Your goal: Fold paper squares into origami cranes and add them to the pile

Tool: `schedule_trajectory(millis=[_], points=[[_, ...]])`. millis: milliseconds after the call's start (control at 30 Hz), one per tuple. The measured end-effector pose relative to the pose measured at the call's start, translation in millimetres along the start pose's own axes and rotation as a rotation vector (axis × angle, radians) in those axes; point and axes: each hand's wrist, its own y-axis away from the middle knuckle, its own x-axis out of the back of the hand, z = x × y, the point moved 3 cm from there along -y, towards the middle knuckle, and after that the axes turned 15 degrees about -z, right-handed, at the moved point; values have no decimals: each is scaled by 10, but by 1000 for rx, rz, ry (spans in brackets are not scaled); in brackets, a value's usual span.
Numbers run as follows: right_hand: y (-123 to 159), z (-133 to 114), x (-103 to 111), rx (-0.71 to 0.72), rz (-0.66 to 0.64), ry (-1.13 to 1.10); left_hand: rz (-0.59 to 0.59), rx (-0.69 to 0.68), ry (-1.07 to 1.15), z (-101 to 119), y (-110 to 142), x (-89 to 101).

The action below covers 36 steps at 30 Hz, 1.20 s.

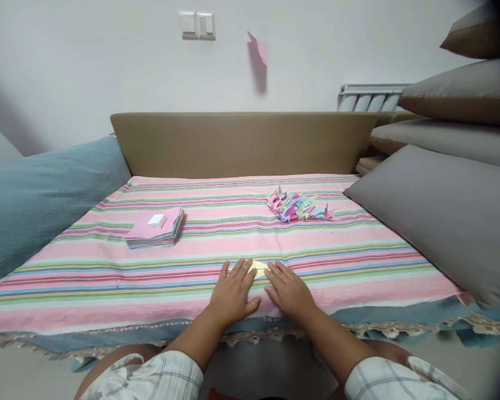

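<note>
A small piece of folded yellow paper (258, 268) lies flat on the striped cloth (216, 244) close to its front edge. My left hand (235, 291) presses on the paper's left end, palm down, fingers stretched out and thumb apart. On the right end rests my right hand (288, 289), also flat with its fingers extended. Both hands cover the paper's ends, so only its middle shows, with a dark line running along it. Neither hand grasps anything.
A stack of coloured paper (156, 229) with a small white block (156, 220) on top sits at left. Beyond my right hand lies a pile of folded paper pieces (298, 206). Grey cushions (441, 211) line the right side; a blue-covered armrest (54, 194) stands left.
</note>
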Motion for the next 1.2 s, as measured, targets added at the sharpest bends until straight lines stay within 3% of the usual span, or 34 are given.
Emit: schedule_trajectory(millis=[300,400,533,633,833,1200], points=[[19,135,157,-169,95,-162,5,1,-5,5,-14,10],[-34,13,218,-63,103,-139,0,6,2,14,-21,10],[-92,-134,117,108,-65,-35,-17,1,10,3,-14,19],[-89,-128,25,109,-125,-36,-50,-43,-1,-49,24,38],[-59,-112,3,132,-119,-49,-116,-143,-50,-138,149,75],[-59,-115,33,120,-95,-88,-87,35,97,-284,352,68]])
